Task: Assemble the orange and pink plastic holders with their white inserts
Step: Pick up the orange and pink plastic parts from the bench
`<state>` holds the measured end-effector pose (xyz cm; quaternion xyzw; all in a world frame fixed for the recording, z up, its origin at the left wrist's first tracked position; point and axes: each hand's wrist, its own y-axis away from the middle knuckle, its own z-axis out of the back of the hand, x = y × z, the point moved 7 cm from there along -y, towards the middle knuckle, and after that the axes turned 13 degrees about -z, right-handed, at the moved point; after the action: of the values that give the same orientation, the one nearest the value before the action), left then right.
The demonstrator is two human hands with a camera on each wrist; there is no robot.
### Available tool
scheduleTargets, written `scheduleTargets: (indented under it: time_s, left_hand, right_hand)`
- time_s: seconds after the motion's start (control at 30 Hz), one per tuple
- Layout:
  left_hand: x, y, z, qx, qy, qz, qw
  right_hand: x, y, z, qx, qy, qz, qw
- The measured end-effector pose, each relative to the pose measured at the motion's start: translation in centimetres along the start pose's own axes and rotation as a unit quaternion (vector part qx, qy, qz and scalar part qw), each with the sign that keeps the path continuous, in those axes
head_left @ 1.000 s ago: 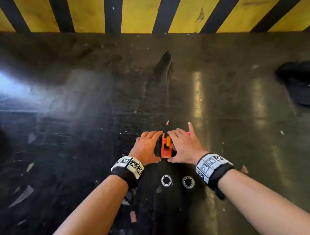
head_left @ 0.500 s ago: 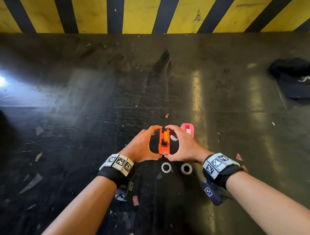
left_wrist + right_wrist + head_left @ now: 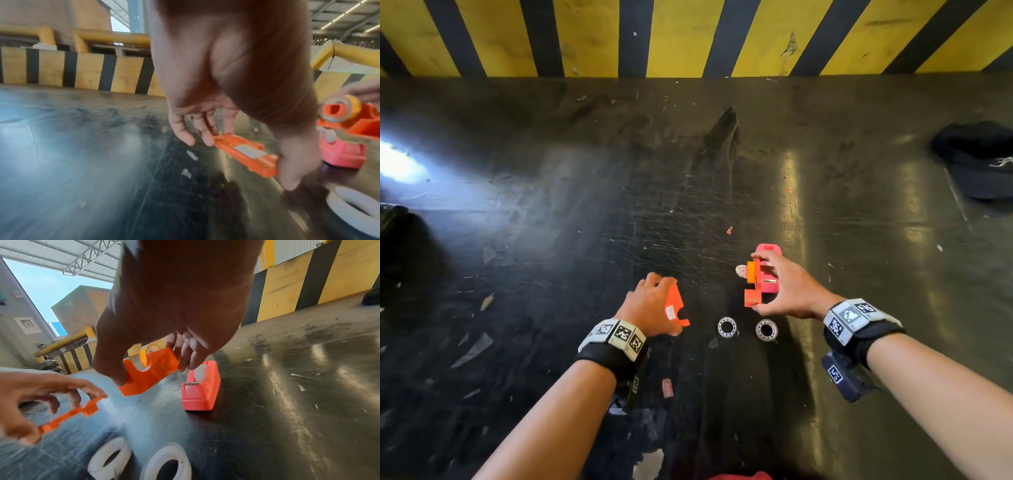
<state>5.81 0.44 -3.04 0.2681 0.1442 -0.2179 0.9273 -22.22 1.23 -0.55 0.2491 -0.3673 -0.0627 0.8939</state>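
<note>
Scuffed black floor [image 3: 551,240] bears two white rings [image 3: 726,327], black cap [image 3: 977,159].

Your bare forearms each wear a black fabric wrist strap [image 3: 873,337] topped with white blocks of black-and-white square marker tags [image 3: 619,334].

Black cap [image 3: 981,161] cut by right edge

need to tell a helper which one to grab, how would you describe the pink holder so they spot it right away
Start at the dark scratched table under the yellow and black striped wall. Right of centre, the right hand holds an orange holder in the air. The pink holder stands on the table just beyond it: the only pink piece and the only holder no hand is touching.
</note>
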Motion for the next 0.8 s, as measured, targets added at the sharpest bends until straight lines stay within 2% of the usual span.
scheduleTargets:
  time_s: [0.07, 0.27, 0.37, 0.47, 0.6, 0.8]
  left_hand:
    - [-0.3, 0.1, -1.3, 0.026, -0.031, 0.017, 0.999]
    - [-0.8, 0.2, -2.4, 0.033, -0.042, 0.026, 0.998]
    - [-2.9, -0.8, 0.1, -0.024, 0.023, -0.027, 0.999]
    - [-6.6, -2.3, 3.6, -0.113, 0.143, -0.094, 0.979]
    - [-10.1, -3.6, 4.6, -0.097, 0.218, -0.112, 0.964]
    - [-10.0, -3.2, 3.8, -0.116, 0.276, -0.104, 0.948]
  right_hand:
    - [0.3, 0.0, -0.3, 0.008, -0.001, 0.003, 1.0]
    - [0.9, -0.1, -1.4, 0.017, 0.012, 0.014, 1.0]
    - [1.1, -0.1, -1.4, 0.015, 0.01, 0.015, 1.0]
    - [1.5, 0.0, -1.4, 0.016, 0.005, 0.022, 1.0]
    - [2.1, 0.5, -1.3, 0.009, -0.002, 0.037, 0.999]
    - [2.1, 1.5, -1.6, 0.017, -0.014, 0.045, 0.999]
